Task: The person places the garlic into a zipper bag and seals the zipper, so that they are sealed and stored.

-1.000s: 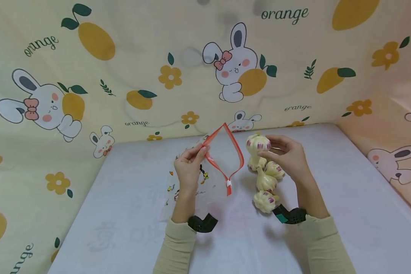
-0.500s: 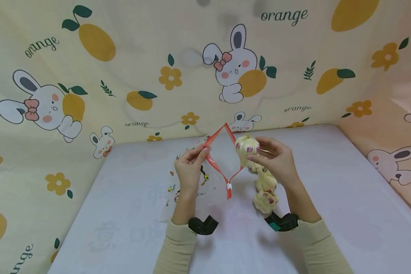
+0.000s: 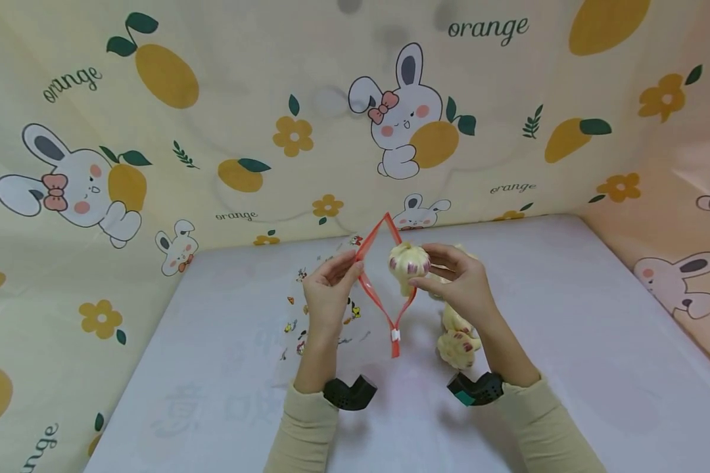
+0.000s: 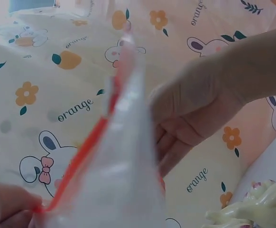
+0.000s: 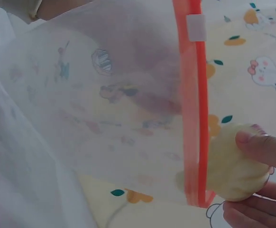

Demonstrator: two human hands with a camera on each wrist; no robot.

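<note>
In the head view my left hand (image 3: 330,289) pinches the red zip edge (image 3: 371,289) of a see-through printed zip bag (image 5: 128,104). The bag's mouth stands spread in a diamond shape, with a white slider (image 3: 396,335) near its lower end. My right hand (image 3: 458,279) holds a garlic bulb (image 3: 407,261), pale with purple patches, between thumb and fingers. That bulb is at the bag's mouth, right against the red edge in the right wrist view. More garlic bulbs (image 3: 457,349) lie on the table under my right forearm, partly hidden by it.
A white-covered table (image 3: 597,341) carries everything. Behind it hangs a cream backdrop (image 3: 331,79) printed with rabbits and oranges, and it continues along both sides. Black wrist cameras (image 3: 350,393) sit on both wrists.
My right hand has carried the garlic bulb leftward and slightly down, from above the other bulbs to the bag's mouth. My left hand has stayed nearly still on the bag's edge.
</note>
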